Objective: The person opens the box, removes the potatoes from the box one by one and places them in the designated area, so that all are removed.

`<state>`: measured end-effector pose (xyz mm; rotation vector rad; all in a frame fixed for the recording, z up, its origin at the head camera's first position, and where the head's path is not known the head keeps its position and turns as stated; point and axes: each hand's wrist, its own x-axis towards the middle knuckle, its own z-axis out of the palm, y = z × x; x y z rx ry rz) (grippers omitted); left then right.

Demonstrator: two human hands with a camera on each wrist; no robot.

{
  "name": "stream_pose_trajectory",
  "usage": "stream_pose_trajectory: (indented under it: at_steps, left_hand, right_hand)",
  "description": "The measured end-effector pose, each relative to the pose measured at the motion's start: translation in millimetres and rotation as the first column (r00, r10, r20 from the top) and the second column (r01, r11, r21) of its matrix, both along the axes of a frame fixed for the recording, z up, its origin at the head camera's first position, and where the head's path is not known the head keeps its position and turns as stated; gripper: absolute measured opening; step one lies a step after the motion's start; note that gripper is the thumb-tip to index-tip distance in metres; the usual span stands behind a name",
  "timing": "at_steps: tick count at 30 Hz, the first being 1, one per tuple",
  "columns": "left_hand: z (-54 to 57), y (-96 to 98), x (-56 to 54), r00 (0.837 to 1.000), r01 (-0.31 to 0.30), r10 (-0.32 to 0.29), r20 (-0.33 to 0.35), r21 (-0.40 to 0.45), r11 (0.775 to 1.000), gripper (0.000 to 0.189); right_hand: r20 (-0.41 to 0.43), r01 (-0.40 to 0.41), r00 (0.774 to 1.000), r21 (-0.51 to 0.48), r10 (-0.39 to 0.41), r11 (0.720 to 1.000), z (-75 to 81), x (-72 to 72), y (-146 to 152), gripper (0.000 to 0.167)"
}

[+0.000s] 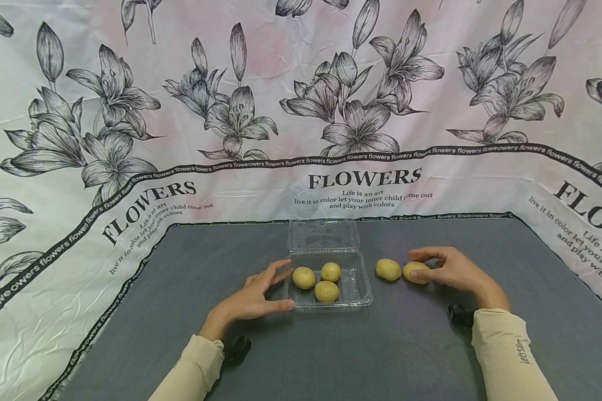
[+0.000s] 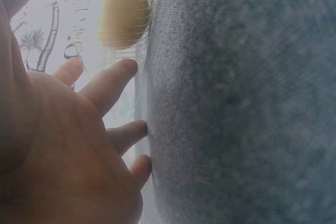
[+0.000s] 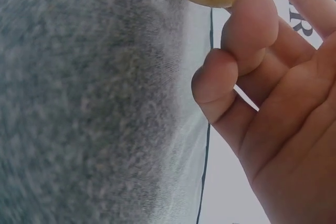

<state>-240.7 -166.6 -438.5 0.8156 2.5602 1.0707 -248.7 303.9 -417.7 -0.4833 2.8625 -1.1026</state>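
- Three potatoes (image 1: 326,291) in the head view, sitting in a clear plastic container (image 1: 354,281): two toward the back, one in front, all gathered at the left and middle, with the see-through lid (image 1: 323,236) folded back on the far side.
- Over on the left, the left hand (image 1: 253,294) is spread wide, thumb by the near left corner of the container and fingers up along its left wall.
- Now to the right of the container, out on the grey table (image 1: 331,356): a loose potato (image 1: 388,269), and just beside it the outer potato (image 1: 410,268), pinched where it lies by the right hand (image 1: 454,270), thumb in front, forefinger at the far side.
- Pale sleeves (image 1: 504,351) on both arms, and behind it all a flower-printed cloth (image 1: 361,133) lettered "FLOWERS".
- Left wrist view: fingers fanned out, tips right along the container's wall, and yellow potato shapes glow through the plastic; it's washed out, so whether every fingertip touches is hard to call.
- Right wrist view: the outer potato pokes in at the top, dimples showing, a bent finger tucked against its lower edge, another finger curled below.
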Motion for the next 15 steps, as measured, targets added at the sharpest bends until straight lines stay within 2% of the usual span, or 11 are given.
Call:
stream_pose_trajectory:
  at_steps: [15]
  left_hand:
    - [0.9, -0.1, 0.8, 1.0, -0.005, 0.005, 0.013, -0.001, 1.0, 0.093]
  right_hand:
    - [-0.017, 0.035, 0.999, 0.022, -0.035, 0.999, 15.2, 1.1, -12, 0.063]
